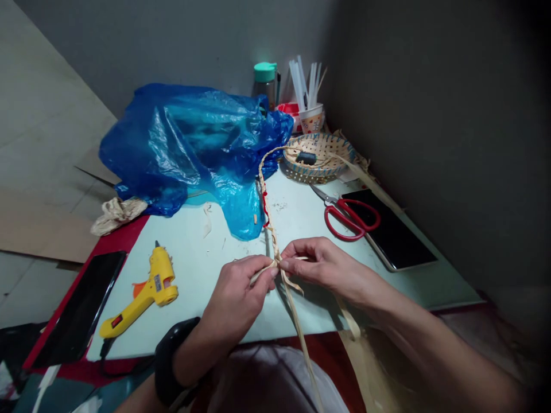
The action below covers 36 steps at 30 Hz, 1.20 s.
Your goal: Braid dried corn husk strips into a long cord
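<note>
A braid of pale raffia-like fibre (274, 238), with red thread along part of it, runs from the woven basket (297, 171) toward me. My left hand (241, 289) pinches a strand at the braid's lower end. My right hand (316, 264) meets it there, thumb and fingers closed on the strands at the same spot. One long loose strand (297, 318) hangs down past the table edge between my hands. A wider strip (350, 321) dangles below my right forearm. A dark thread spool (306, 158) lies in the basket.
Red-handled scissors (344, 221) lie against a black phone (400, 235) on the right. At left are a yellow glue gun (155, 287) and another dark flat device (84, 304). A blue plastic bag (185, 137), a green-lidded bottle (264, 80) and a paper cup (311, 119) with clear sticks stand behind.
</note>
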Motion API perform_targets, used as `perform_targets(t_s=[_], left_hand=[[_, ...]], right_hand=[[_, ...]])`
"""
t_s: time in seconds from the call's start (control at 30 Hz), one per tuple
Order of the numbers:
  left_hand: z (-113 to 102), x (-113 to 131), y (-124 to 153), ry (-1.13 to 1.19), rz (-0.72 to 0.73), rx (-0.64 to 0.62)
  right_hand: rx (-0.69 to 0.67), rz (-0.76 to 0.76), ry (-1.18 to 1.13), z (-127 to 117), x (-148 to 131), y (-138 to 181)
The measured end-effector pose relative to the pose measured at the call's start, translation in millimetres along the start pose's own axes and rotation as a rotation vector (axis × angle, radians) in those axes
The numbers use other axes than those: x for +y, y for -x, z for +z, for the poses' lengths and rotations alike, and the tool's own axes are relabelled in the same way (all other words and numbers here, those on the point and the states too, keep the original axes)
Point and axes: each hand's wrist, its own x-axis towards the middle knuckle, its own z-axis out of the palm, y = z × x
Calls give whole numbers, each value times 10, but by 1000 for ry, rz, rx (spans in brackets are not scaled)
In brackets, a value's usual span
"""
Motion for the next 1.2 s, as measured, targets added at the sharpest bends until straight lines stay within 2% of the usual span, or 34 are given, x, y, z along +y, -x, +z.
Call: perform_targets(t_s=[0.07,0.13,0.3,0.43,0.57,0.83,1.0,1.1,1.2], left_hand=[[5,0,5,53,-19,-23],[15,3,7,10,-5,-1],[74,-12,33,-222,128,155],[153,-59,114,-448,244,325],[203,-63,207,-656,252,443],[261,10,305,-782,250,361],[413,-107,356,-969,263,327],[453,-153,430,-912,248,292],[357,-118,510,-737,288,285]], right_hand=[[4,3,-3,5,7,3],[5,-6,2,8,20,1],[26,-45,24,33,49,-5],[170,-105,198,135,23,20],[289,-157,256,286,30,30],[251,-87,-69,425,94,24],[121,-69,-208,406,118,45],[106,-68,-301,383,164,38],[135,-89,-336,354,191,37]])
